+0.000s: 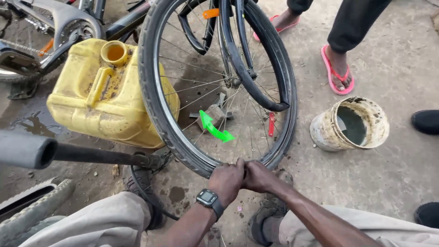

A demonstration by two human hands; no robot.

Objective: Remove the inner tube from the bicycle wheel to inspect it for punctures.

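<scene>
Both hands are squeezing the tire (157, 110) at the bottom middle of the frame. The left hand (227, 180) and right hand (259, 177) are pressing side by side, fingers curled tight over the rubber. The wheel is standing upright on the wet floor (393, 174), and it could tip toward the yellow can (103, 93). Fingers might get pinched against the rim, though that edge is hidden.

Damp concrete floor (402, 183) bears a yellow jerrycan (98, 98), grimy bucket (350, 124) and bicycle wheel (217, 87).
</scene>
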